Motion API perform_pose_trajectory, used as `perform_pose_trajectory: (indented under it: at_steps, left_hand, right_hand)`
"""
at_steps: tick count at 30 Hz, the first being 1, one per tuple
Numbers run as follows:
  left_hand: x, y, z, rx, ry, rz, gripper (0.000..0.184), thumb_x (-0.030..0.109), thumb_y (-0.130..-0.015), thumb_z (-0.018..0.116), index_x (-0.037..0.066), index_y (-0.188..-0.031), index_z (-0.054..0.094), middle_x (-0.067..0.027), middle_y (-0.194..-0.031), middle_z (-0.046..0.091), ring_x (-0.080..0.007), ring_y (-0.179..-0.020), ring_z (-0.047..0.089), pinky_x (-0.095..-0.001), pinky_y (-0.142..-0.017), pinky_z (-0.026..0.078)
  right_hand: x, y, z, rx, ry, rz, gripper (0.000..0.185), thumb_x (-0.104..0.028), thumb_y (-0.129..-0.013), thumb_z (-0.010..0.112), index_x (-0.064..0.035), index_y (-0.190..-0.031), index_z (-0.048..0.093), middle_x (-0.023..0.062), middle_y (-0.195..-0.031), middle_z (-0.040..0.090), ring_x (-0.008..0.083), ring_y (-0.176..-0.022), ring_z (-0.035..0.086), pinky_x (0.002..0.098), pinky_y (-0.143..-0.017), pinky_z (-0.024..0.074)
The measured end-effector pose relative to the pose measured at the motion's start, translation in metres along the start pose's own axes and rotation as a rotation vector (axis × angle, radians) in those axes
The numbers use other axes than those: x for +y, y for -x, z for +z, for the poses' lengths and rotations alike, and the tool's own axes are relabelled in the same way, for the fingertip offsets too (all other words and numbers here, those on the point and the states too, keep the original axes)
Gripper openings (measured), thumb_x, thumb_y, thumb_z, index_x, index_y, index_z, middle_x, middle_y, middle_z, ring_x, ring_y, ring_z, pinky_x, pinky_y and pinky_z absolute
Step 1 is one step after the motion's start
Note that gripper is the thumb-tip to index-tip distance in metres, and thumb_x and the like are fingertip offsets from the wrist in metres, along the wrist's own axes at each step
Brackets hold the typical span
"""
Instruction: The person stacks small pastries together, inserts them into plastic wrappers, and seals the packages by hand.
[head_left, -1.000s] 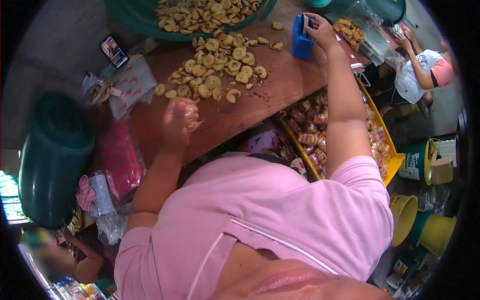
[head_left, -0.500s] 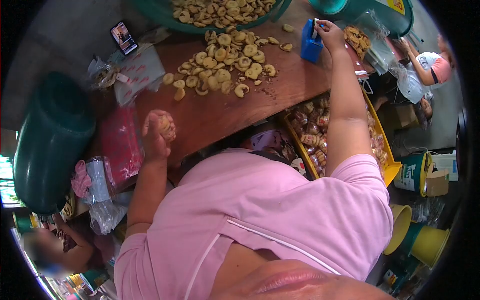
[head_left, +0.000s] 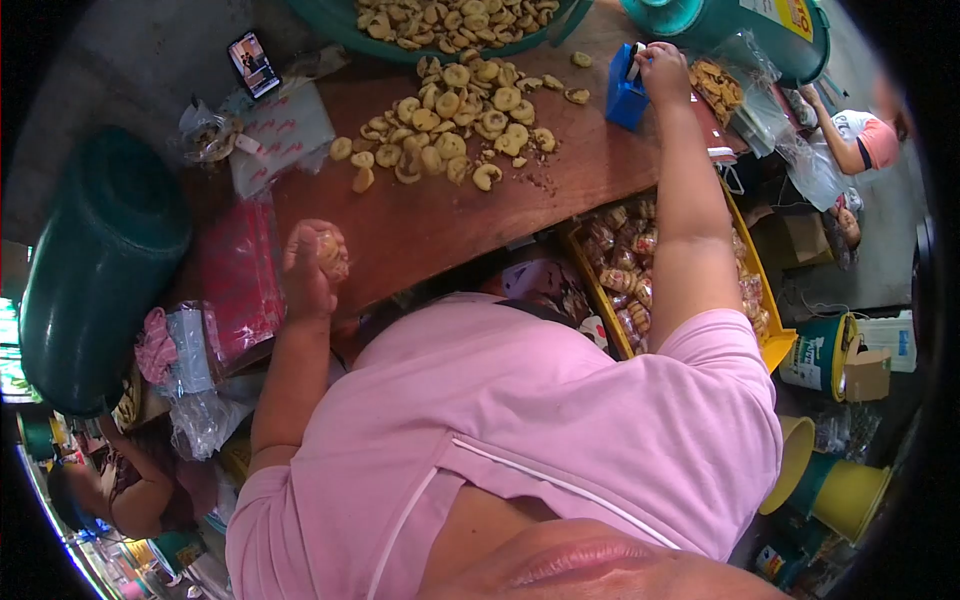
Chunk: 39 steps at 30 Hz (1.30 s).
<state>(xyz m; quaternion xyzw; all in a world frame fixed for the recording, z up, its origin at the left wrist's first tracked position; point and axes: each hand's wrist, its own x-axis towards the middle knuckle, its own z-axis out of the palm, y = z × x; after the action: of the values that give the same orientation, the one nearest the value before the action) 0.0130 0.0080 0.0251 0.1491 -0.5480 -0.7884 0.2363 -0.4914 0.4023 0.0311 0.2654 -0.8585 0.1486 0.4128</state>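
My left hand (head_left: 312, 268) is closed around a small clear packet of cookies (head_left: 331, 256), above the left part of the brown table (head_left: 400, 238). Across the table, my right hand (head_left: 663, 74) has its fingers pinched at the white roll on top of a blue tape dispenser (head_left: 625, 98); whether tape is between them is too small to tell. A loose heap of ring-shaped cookies (head_left: 450, 125) lies between the hands, in front of a green basin (head_left: 345, 35) with more of them. A yellow crate (head_left: 764, 300) of packed cookies (head_left: 625, 270) stands beneath my right arm.
A phone (head_left: 253, 65), plastic sheets (head_left: 285, 135) and red packaging (head_left: 240, 275) lie at the left, beside a large green drum (head_left: 105, 260). Another person (head_left: 860, 140) is at the upper right, a further one (head_left: 135, 490) at the lower left. Buckets (head_left: 855, 495) stand at the right.
My left hand has moved left and slightly down with the packet. My right hand remains at the blue dispenser. The view has shifted, so the table's contents appear farther right.
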Motion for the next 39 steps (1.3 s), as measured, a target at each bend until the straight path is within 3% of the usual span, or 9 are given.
perform_pose_trajectory:
  at_steps: [5, 11, 14, 17, 20, 23, 26, 32, 39]
  left_hand:
    - [0.0, 0.0, 0.002, 0.004, -0.015, 0.003, 0.04, 0.049, -0.096, 0.067, 0.01, -0.1, 0.059, -0.0039, -0.085, 0.061, -0.0104, -0.067, 0.059, -0.021, -0.05, 0.046]
    - [-0.005, -0.003, -0.01, 0.018, -0.035, 0.0, 0.04, 0.049, -0.098, 0.064, 0.01, -0.101, 0.059, -0.0039, -0.086, 0.061, -0.0113, -0.07, 0.059, -0.0238, -0.053, 0.048]
    - [-0.006, -0.006, -0.009, 0.002, 0.015, -0.047, 0.041, 0.049, -0.098, 0.064, 0.009, -0.102, 0.059, -0.0046, -0.086, 0.06, -0.0122, -0.07, 0.059, -0.0254, -0.054, 0.048]
    - [0.003, -0.004, 0.007, 0.004, 0.01, -0.059, 0.042, 0.049, -0.098, 0.064, 0.008, -0.102, 0.058, -0.005, -0.086, 0.06, -0.0126, -0.07, 0.059, -0.0249, -0.053, 0.048]
    - [0.001, -0.005, 0.005, -0.051, 0.035, -0.011, 0.042, 0.05, -0.097, 0.064, 0.009, -0.102, 0.058, -0.0055, -0.086, 0.06, -0.0129, -0.07, 0.059, -0.0246, -0.052, 0.047]
    - [-0.003, -0.001, -0.003, -0.045, 0.069, 0.002, 0.042, 0.051, -0.097, 0.065, 0.009, -0.102, 0.058, -0.0053, -0.086, 0.06, -0.013, -0.07, 0.059, -0.0244, -0.051, 0.047]
    - [-0.009, 0.004, -0.015, 0.016, 0.044, -0.028, 0.043, 0.052, -0.096, 0.065, 0.01, -0.102, 0.058, -0.0049, -0.086, 0.06, -0.0128, -0.069, 0.059, -0.0244, -0.051, 0.047]
    - [-0.002, 0.01, -0.018, 0.027, 0.059, -0.007, 0.041, 0.051, -0.098, 0.063, 0.01, -0.101, 0.059, -0.0047, -0.086, 0.061, -0.0129, -0.069, 0.06, -0.0248, -0.053, 0.048]
    - [-0.001, 0.011, -0.023, -0.007, 0.084, 0.003, 0.042, 0.051, -0.098, 0.062, 0.009, -0.101, 0.059, -0.0051, -0.086, 0.061, -0.0136, -0.07, 0.06, -0.0254, -0.056, 0.049]
  right_hand:
    - [-0.01, 0.005, -0.017, -0.081, 0.031, -0.011, 0.013, -0.024, -0.086, 0.072, -0.0118, -0.084, 0.074, 0.0114, -0.099, 0.071, 0.0328, -0.097, 0.065, 0.0478, -0.091, 0.051]
    - [-0.068, 0.076, -0.08, -0.17, -0.217, 0.019, 0.008, -0.014, -0.088, 0.069, -0.0061, -0.089, 0.067, 0.0132, -0.098, 0.067, 0.037, -0.103, 0.061, 0.0472, -0.092, 0.0479]
    - [-0.062, 0.107, -0.063, -0.109, -0.288, 0.082, 0.008, -0.012, -0.092, 0.068, -0.0042, -0.095, 0.069, 0.0117, -0.099, 0.07, 0.0308, -0.099, 0.065, 0.0431, -0.091, 0.05]
    - [-0.052, 0.115, -0.038, -0.244, -0.512, 0.449, 0.014, -0.012, -0.096, 0.066, -0.0005, -0.103, 0.07, 0.0101, -0.105, 0.072, 0.0222, -0.095, 0.067, 0.0359, -0.089, 0.052]
    - [-0.048, 0.115, -0.018, -0.245, -0.853, 0.598, 0.023, -0.016, -0.098, 0.066, 0.003, -0.111, 0.069, 0.0095, -0.105, 0.072, 0.017, -0.09, 0.068, 0.03, -0.085, 0.0537]
    - [-0.032, 0.12, 0.003, -0.177, -1.134, 0.8, 0.025, -0.02, -0.097, 0.07, 0.002, -0.107, 0.068, 0.0087, -0.096, 0.072, 0.0178, -0.085, 0.068, 0.0293, -0.08, 0.0548]
    - [-0.056, 0.102, -0.023, -0.067, -1.27, 1.099, 0.027, -0.023, -0.094, 0.075, 0.0008, -0.103, 0.067, 0.0066, -0.087, 0.07, 0.0166, -0.078, 0.067, 0.0284, -0.073, 0.0553]
    - [-0.059, 0.101, -0.01, 0.056, -1.15, 1.103, 0.026, -0.021, -0.089, 0.081, -0.0026, -0.1, 0.066, 0.0026, -0.082, 0.067, 0.0127, -0.069, 0.064, 0.0244, -0.064, 0.053]
    - [-0.044, 0.097, -0.005, -0.212, -1.008, 1.104, 0.026, -0.026, -0.091, 0.078, -0.0031, -0.1, 0.07, 0.0028, -0.083, 0.069, 0.0132, -0.072, 0.065, 0.0262, -0.065, 0.0529]
